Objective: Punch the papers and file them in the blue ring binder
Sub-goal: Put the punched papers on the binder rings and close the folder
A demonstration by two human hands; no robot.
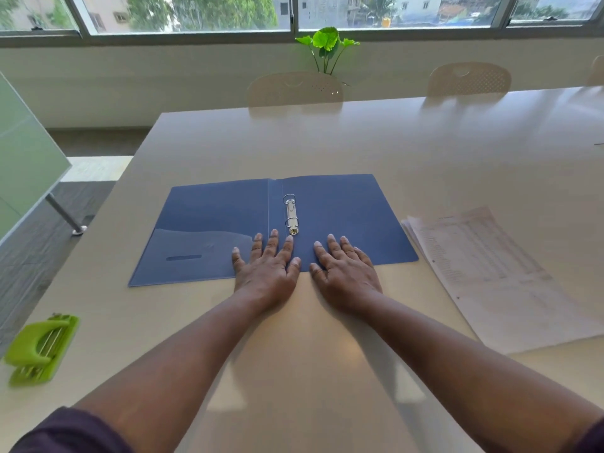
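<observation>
Both hands flat, fingers straight, gripping nothing: left hand (265,266) and right hand (345,269) press the near edge of the open blue ring binder (343,204) mid-table. Papers (483,273) lie just right of it, unpunched I think; the print is blurred. They look thin, floppy and slippery, so pinch the stack by its edge; green punch (41,349) sits far left.

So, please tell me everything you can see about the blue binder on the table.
The blue binder lies open and flat on the pale table. It looks like thin plastic. A metal two-ring clip sits just right of the spine, rings closed, with no paper in it. The left cover has a clear pocket. The left hand and right hand rest flat on its near edge.
</observation>
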